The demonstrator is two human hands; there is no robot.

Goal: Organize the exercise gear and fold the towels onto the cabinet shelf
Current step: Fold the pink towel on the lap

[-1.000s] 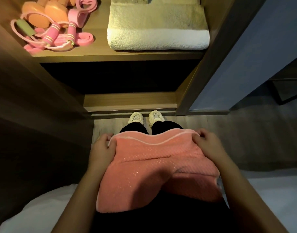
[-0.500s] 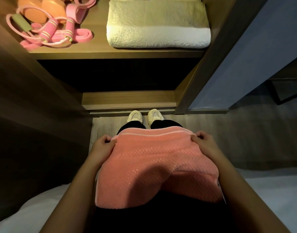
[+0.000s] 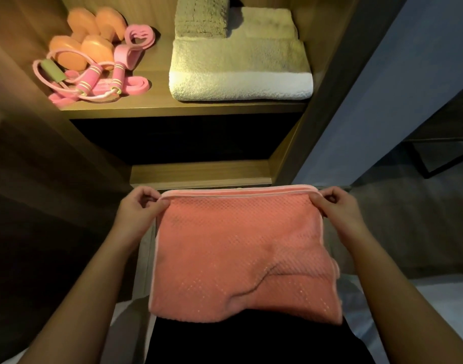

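Pink towel [image 3: 238,258] is pinched at both far corners by left grip [image 3: 138,214] and right grip [image 3: 340,214] and spread across the lap [image 3: 238,342] below the cabinet shelf [image 3: 159,77]; folding is judged underway, another halving being called for before shelving.

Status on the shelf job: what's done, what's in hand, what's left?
Done: orange dumbbells, pink skipping rope and pink resistance band sit grouped on the wooden cabinet shelf, beside stacked folded cream towels. In hand: left hand and right hand pinch the top corners of the coral waffle-weave towel, partly folded. Left: finish folding it and shelve it.
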